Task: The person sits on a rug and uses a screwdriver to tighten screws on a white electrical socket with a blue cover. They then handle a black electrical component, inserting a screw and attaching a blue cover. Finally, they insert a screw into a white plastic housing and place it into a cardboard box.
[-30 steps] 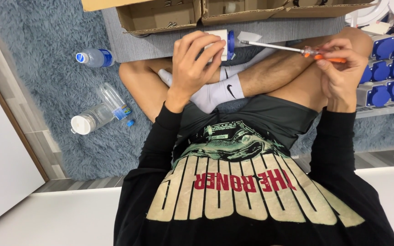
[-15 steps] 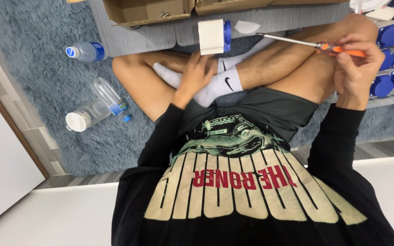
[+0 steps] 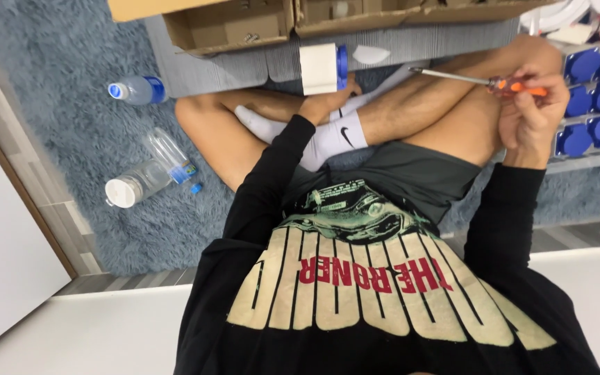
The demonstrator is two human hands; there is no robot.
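Grey-blue shaggy carpet [image 3: 71, 125] covers the floor where a person sits cross-legged in white socks. Nearest, the right hand [image 3: 532, 114] is closed around a screwdriver [image 3: 480, 81] with an orange handle, its thin metal shaft pointing left above the knee. The left hand [image 3: 324, 104] rests on the shin, fingers curled loosely, holding nothing. Just beyond it, touching or nearly so, stands a small white box with a blue end [image 3: 323, 68]. Farther off lie open cardboard boxes [image 3: 230, 24].

Home floor workspace: shaggy blue carpet [image 3: 57, 42], cardboard boxes [image 3: 230, 24], water bottles [image 3: 148, 170].
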